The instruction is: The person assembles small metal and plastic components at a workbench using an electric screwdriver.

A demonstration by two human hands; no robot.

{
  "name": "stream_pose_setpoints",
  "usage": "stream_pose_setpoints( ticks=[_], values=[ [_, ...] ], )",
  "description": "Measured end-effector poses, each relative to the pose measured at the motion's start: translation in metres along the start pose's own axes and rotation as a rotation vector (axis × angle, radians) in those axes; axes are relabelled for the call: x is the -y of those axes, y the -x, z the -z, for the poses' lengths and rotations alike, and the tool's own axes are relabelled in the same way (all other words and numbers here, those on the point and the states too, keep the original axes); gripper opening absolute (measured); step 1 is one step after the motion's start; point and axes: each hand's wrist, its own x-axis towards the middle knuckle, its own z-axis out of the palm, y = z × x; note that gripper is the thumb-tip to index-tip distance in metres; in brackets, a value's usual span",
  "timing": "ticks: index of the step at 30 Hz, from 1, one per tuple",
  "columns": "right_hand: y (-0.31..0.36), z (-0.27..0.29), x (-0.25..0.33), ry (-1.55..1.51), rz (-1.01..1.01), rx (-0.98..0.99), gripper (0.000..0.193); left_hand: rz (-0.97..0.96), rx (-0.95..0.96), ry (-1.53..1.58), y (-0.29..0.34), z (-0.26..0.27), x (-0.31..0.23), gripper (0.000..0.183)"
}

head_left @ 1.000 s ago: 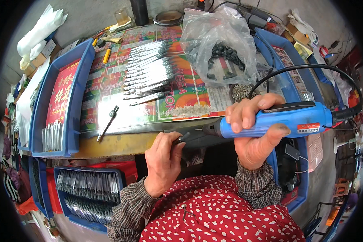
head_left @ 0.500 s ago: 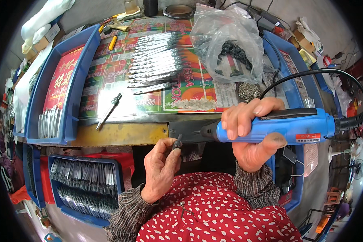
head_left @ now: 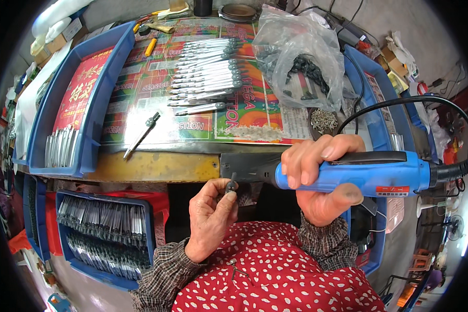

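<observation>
Between the thumb and fingers of my left hand (head_left: 210, 218) is a small dark part (head_left: 232, 186) with a rounded head and a short stem pointing up. My right hand (head_left: 322, 179) is wrapped round a blue electric screwdriver (head_left: 372, 174), held level with its dark nose toward my left hand. Where the driver's tip ends against the dark background is hard to make out. One silver rod tool with a dark collar (head_left: 143, 135) lies alone at the table's front left. Beyond it, several similar rod tools (head_left: 203, 75) lie in a stacked row.
A blue tray (head_left: 88, 117) with silver rods stands at the table's left. Clear plastic bags (head_left: 301, 52) with black parts lie at the back right, near a dish of small metal pieces (head_left: 323, 120). A black cable (head_left: 400, 102) arches over the right. Below left is a filled blue bin (head_left: 106, 236).
The view has shifted slightly. The driver's nose and the small dark part are a little closer together. Both hands keep the same grips.
</observation>
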Motion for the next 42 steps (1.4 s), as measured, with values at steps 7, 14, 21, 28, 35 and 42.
stream_pose_setpoints(
  ticks=[7,14,21,28,35,42],
  values=[
    [0.001,0.002,-0.001,-0.007,0.018,0.057,0.057,0.094,0.022,0.076,0.002,-0.005,-0.001,0.012],
    [0.002,-0.003,0.003,0.0,-0.011,0.03,0.059,0.169,0.002,0.172,0.002,-0.008,0.001,0.012],
    [0.004,-0.004,0.0,-0.013,0.011,0.057,0.059,0.318,-0.036,0.29,-0.004,-0.012,-0.001,0.01],
    [0.002,-0.005,0.003,-0.077,-0.026,0.141,0.059,0.252,-0.078,0.269,-0.006,-0.016,0.01,0.008],
    [0.001,-0.003,0.0,-0.106,-0.044,0.196,0.061,0.219,-0.112,0.248,-0.007,-0.019,0.011,0.009],
    [-0.003,-0.001,-0.004,-0.117,-0.072,0.224,0.06,0.211,-0.097,0.258,-0.007,-0.017,0.012,0.009]
  ],
)
